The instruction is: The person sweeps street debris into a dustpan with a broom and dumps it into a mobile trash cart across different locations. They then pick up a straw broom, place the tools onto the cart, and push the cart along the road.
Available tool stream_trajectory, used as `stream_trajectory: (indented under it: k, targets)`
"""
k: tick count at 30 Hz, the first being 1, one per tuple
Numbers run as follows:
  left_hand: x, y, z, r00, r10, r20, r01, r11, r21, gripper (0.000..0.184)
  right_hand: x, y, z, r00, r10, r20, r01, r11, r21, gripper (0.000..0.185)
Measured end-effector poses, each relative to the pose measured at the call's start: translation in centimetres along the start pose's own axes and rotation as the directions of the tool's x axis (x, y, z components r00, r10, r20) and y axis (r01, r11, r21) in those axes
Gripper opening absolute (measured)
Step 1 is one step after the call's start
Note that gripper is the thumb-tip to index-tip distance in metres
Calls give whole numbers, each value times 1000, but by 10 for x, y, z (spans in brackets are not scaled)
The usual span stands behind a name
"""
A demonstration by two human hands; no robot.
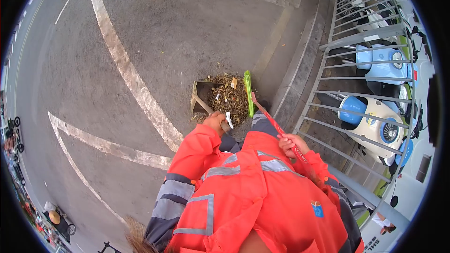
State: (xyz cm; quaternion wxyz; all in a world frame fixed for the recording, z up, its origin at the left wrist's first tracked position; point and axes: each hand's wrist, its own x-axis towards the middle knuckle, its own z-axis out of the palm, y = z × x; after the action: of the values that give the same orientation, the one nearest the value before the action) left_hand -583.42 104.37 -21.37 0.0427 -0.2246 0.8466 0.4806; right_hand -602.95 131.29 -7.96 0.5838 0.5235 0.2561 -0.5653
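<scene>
My left hand (215, 122) is closed round the handle of a metal dustpan (193, 97), which rests on the asphalt with its opening toward a pile of dry leaves (232, 100). A small white piece (229, 120) shows beside that hand; I cannot tell whether it is held. Wrapped round the red handle of a broom (274, 122) is my right hand (293, 145). The bright green broom head (248, 93) stands at the right edge of the pile, touching the leaves. Some leaves lie at the dustpan's mouth, and bits of litter are mixed in.
A kerb (300, 61) runs along the right, with a grey metal railing (323, 77) beyond it. Parked scooters (375, 117) stand behind the railing. White painted lines (126, 70) cross the asphalt. At lower left is a person in a straw hat (55, 217).
</scene>
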Motion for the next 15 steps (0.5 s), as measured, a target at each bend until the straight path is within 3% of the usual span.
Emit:
stream_trajectory:
  k: [2,4,6,8,12,15]
  targets:
    - [-2,-7,11,998,25,-62,-25,1000,3,16,8,-1,2,1000,29,0,-29,999,-15,16]
    - [-3,-5,11,999,-51,-3,51,998,44,18,14,-4,2,998,59,11,-59,998,33,16]
    - [-9,-10,5,1000,-18,10,17,996,85,18,13,1,3,998,67,2,-67,998,16,20]
    - [-11,-20,4,983,167,-81,-159,982,99,20,11,5,10,998,60,7,-60,998,5,23]
    - [-11,-15,-5,999,44,29,-47,994,103,18,5,13,3,995,63,71,-64,998,4,23]
    - [-12,-5,-8,999,32,-2,-31,995,91,16,6,15,-12,985,95,145,-99,995,21,23]
